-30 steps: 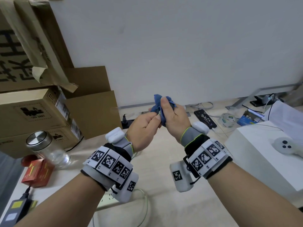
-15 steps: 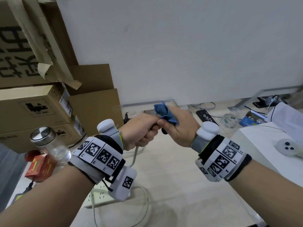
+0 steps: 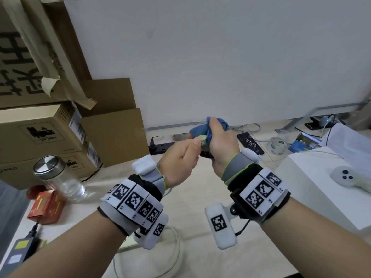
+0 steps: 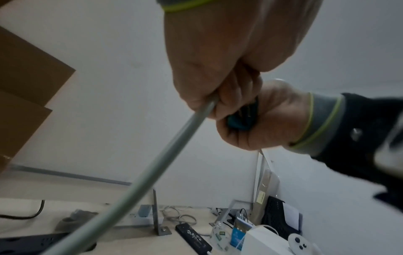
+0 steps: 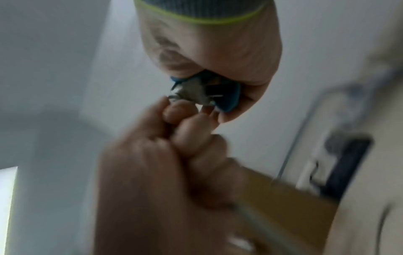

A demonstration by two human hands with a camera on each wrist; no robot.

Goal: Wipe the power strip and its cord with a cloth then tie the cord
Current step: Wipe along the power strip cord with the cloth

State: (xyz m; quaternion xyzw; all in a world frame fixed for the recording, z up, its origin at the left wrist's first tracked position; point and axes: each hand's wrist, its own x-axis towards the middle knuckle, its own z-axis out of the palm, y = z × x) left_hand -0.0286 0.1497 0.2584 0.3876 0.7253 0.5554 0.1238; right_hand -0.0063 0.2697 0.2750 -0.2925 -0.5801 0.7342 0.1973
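Observation:
Both hands are raised above the desk in the head view. My left hand (image 3: 191, 146) grips the grey cord (image 4: 152, 163) just below its plug; the cord runs down from the fist towards the desk. My right hand (image 3: 213, 137) holds the blue cloth (image 3: 200, 130) wrapped round the plug (image 5: 196, 91), whose metal prongs show in the right wrist view. The two fists touch. A loop of the cord (image 3: 177, 247) lies on the desk below my wrists. The white power strip (image 3: 125, 244) is mostly hidden under my left wrist.
Stacked cardboard boxes (image 3: 40, 127) fill the left. A glass jar (image 3: 60, 177), a red box (image 3: 47, 205) and a black adapter (image 3: 20, 251) sit at the desk's left. A black power strip (image 3: 160, 146) and a phone (image 3: 250, 143) lie behind. A white box (image 3: 321, 187) carries a controller (image 3: 349, 178).
My right hand has twisted back from knuckles-up to thumb-up with the cloth round the plug. Both hands stay together at about the same height.

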